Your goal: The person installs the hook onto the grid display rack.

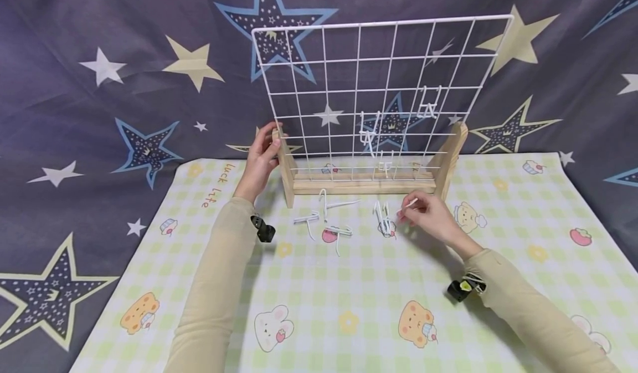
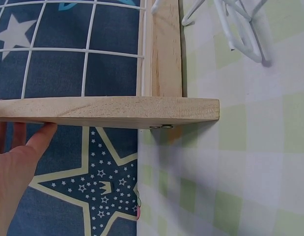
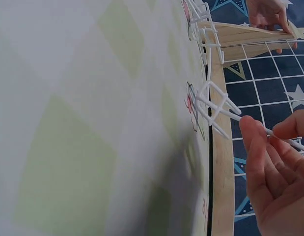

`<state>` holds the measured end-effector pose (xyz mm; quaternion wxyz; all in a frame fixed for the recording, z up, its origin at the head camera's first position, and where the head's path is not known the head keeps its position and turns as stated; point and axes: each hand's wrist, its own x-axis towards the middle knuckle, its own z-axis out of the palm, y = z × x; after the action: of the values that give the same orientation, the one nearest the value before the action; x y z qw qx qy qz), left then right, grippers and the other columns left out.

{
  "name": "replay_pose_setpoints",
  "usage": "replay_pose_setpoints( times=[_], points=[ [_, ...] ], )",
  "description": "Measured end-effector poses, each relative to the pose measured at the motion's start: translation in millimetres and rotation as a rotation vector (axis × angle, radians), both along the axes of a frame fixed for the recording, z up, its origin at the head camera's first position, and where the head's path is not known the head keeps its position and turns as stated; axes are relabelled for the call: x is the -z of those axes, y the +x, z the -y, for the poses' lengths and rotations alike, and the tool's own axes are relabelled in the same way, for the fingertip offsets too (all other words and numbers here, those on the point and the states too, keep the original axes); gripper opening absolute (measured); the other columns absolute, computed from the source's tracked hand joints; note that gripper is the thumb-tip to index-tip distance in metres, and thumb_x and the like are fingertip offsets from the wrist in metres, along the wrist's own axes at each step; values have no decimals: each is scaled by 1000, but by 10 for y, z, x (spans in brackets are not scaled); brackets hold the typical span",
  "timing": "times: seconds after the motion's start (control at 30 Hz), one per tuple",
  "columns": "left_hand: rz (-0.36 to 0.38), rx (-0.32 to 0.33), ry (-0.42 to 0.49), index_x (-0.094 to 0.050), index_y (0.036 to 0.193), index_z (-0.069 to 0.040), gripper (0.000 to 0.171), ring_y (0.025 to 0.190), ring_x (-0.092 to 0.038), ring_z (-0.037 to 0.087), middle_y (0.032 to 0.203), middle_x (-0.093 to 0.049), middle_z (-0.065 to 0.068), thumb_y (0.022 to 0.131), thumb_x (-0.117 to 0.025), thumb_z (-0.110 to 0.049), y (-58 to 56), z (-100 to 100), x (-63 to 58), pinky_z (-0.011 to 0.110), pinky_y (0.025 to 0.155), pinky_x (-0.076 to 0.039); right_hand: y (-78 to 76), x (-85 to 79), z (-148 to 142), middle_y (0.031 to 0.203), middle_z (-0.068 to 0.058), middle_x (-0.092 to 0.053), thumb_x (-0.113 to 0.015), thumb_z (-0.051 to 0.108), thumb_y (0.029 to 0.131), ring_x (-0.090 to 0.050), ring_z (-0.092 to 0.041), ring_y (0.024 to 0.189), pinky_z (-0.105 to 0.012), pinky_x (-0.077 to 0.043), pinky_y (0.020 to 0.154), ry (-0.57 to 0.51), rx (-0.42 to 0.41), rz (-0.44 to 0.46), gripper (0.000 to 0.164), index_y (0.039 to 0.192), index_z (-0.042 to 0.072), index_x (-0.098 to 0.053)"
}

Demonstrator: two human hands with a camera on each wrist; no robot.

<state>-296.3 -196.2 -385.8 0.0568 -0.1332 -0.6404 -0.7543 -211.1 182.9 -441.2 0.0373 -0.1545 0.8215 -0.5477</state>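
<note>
A white wire grid rack (image 1: 341,90) stands on wooden side legs. My left hand (image 1: 261,159) grips the left wooden leg (image 2: 107,108) near its top, its fingertips against the outer face in the left wrist view. Between thumb and fingers, my right hand (image 1: 423,215) pinches the straight rod of a white wire hook (image 3: 230,114). The hook's squared wire end is close over the tablecloth. Three loose white hooks lie to its left in front of the rack: an upright-looking one (image 1: 325,205), a left one (image 1: 305,218) and a front one (image 1: 339,231).
Three white hooks hang on the grid: an upper right hook (image 1: 427,107), a middle hook (image 1: 369,134) and a low one (image 1: 385,165). A wooden crossbar (image 1: 364,185) joins the legs. Checked cloth (image 1: 319,284) covers the table; a dark star-patterned curtain (image 1: 149,112) hangs behind.
</note>
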Motion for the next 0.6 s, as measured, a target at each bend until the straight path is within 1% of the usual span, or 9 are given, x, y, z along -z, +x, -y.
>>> replay_pose_setpoints(
  times=[0.13,0.37,0.43,0.6],
  points=[
    [0,0,0,-47,139,-17,37,114,-49,23,138,-40,29,102,-47,-14,-1,2,-7,61,96,-36,-4,-23,-27,86,-21,-70,-61,-7,86,-67,-38,72,-36,-56,60,3,22,-36,12,97,-10,-59],
    [-2,-3,-3,-47,139,-16,37,114,-49,23,137,-41,28,102,-47,-15,5,7,-9,59,95,-37,4,-77,-57,90,-24,-68,-61,-10,85,-68,-34,75,-24,-55,62,-13,63,-92,12,97,-10,-59],
    [-2,-4,-3,-47,139,-16,37,113,-49,22,136,-42,27,102,-47,-14,7,6,-7,57,95,-38,8,-90,-64,91,-25,-68,-61,-10,85,-68,-33,75,-24,-55,63,-20,71,-94,13,98,-10,-59],
    [-8,-3,-6,-46,139,-15,37,112,-50,22,135,-44,25,102,-47,-14,6,0,0,54,93,-40,11,-112,-99,93,-27,-67,-60,-9,86,-70,-24,74,-33,-57,64,-34,87,-78,13,99,-12,-58]
  ],
)
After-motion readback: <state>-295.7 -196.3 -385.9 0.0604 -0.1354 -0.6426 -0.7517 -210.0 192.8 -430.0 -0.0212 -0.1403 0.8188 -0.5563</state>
